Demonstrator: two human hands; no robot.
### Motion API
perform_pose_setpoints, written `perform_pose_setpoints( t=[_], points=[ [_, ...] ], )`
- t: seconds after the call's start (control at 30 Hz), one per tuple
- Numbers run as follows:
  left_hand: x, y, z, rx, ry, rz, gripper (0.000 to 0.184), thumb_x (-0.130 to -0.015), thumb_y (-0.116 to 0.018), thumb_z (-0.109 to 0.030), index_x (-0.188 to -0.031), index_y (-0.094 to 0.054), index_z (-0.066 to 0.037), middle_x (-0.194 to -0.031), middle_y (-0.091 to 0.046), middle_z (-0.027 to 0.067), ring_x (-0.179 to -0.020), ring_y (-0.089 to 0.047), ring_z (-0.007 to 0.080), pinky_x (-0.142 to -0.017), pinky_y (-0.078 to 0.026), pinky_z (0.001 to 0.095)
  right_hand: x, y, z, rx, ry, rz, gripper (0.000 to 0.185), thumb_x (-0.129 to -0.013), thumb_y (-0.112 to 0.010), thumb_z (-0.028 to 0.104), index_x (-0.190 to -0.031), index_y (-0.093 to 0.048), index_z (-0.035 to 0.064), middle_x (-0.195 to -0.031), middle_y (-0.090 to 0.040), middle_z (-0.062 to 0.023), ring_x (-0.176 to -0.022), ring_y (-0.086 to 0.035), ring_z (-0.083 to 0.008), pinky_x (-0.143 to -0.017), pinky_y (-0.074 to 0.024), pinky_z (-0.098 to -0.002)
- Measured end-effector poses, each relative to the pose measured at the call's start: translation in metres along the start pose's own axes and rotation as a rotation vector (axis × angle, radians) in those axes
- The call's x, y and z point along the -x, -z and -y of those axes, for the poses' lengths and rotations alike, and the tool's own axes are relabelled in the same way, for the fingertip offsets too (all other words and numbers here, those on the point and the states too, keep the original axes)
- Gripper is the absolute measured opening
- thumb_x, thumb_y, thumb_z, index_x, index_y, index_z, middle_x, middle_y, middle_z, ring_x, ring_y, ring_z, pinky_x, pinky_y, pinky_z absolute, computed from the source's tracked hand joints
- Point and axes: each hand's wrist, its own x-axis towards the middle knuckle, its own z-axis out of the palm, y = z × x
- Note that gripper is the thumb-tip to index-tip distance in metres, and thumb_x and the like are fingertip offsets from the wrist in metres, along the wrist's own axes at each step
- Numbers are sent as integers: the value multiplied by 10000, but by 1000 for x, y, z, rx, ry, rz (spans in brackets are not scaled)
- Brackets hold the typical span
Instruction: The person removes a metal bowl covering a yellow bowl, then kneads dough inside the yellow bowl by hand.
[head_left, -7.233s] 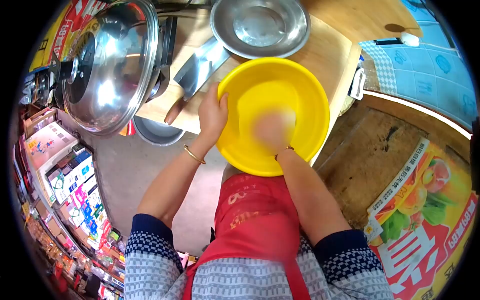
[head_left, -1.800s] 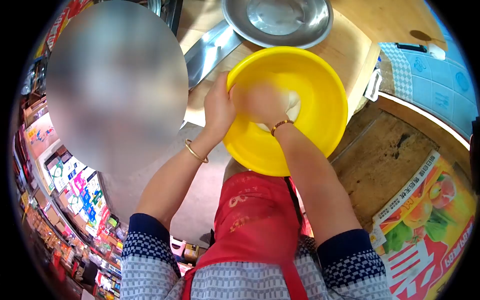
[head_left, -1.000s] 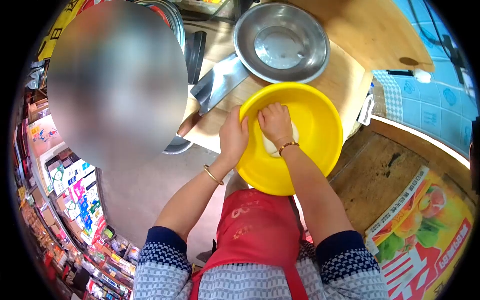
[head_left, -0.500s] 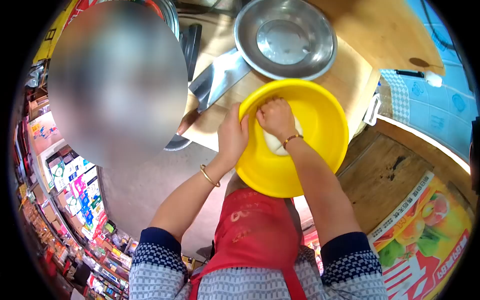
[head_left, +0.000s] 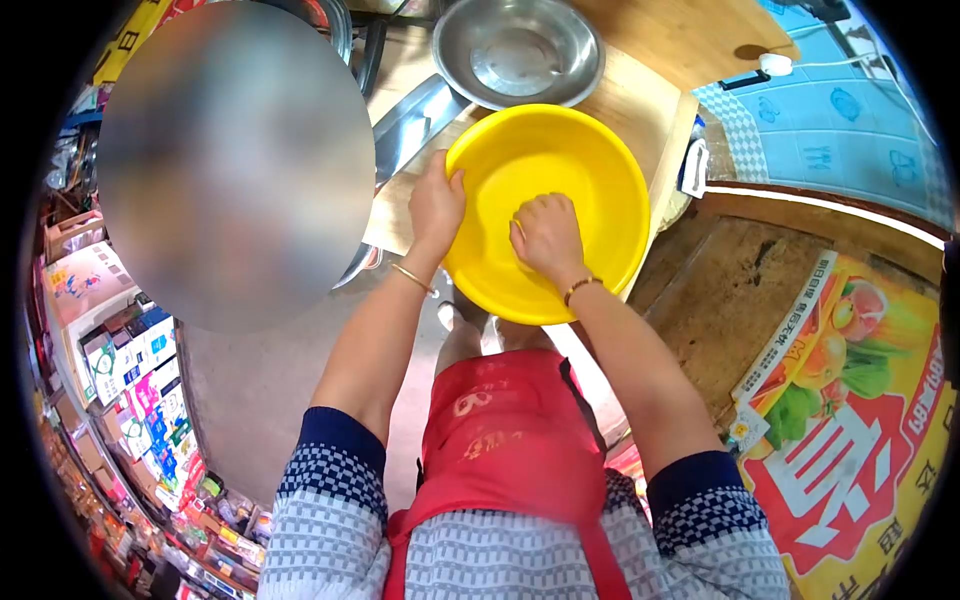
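A large yellow bowl (head_left: pixel 610 235) stands at the near edge of the wooden tabletop, tilted toward me. My left hand (head_left: pixel 437 208) is closed on the bowl's left rim, thumb on the inside. Inside the bowl, my right hand (head_left: pixel 548 235) is curled into a fist with its knuckles up, pressing down near the middle. The white dough that showed under this fist a moment ago is now covered by the hand. Just behind the yellow bowl sits a shallow metal basin (head_left: pixel 520 60).
A cleaver (head_left: pixel 418 120) with a broad blade lies left of the metal basin on the wooden tabletop (head_left: pixel 640 120). A blurred round patch hides the upper left. Packed shelves (head_left: pixel 150 400) line the left, and a printed box (head_left: pixel 840 430) stands at the lower right.
The view has shifted, so bowl and basin appear higher and further left. My right fist sits nearer the bowl's front, and the dough has gone from sight. My left hand keeps the rim.
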Motion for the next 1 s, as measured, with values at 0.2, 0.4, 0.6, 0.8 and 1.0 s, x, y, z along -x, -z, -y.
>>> perform_pose_setpoints(
  t=[0.2,0.4,0.6,0.8,1.0],
  points=[
    [-1,3,-3,79,-69,-3,205,-893,-569,-115,-1082,-526,-51,-937,-631,227,-884,-595,441,-721,-469,488,-16,-50,5,19,-169,-211,191,-776,-607,227,-629,-642,111,-702,-611,-64,-775,-564,-242,-795,-423,-406],
    [-3,0,-1,89,-89,-1,220,-905,-557,-97,-1111,-521,-29,-964,-618,237,-886,-594,444,-727,-475,472,-53,-60,1,-10,-215,75,195,-793,-592,237,-656,-656,114,-699,-616,-40,-779,-570,-224,-776,-420,-393],
    [-5,5,-6,107,-21,58,246,-912,-559,-106,-1142,-514,-32,-988,-612,238,-895,-598,439,-728,-479,464,-70,-71,-1,-50,-196,-13,129,-758,-642,200,-666,-649,109,-738,-595,-44,-831,-553,-223,-808,-403,-396],
    [-5,3,-1,133,-80,52,258,-914,-554,-102,-1154,-507,-19,-991,-613,241,-890,-599,440,-733,-483,459,-76,-81,-5,-97,-195,60,196,-787,-585,255,-705,-677,102,-777,-650,-61,-841,-581,-235,-818,-414,-405],
    [-4,-1,5,109,-153,15,272,-910,-557,-93,-1164,-507,-12,-979,-613,247,-883,-599,442,-730,-482,465,-81,-80,-7,-176,-188,96,190,-748,-596,249,-687,-686,93,-754,-664,-66,-849,-596,-233,-794,-427,-399]
  ],
)
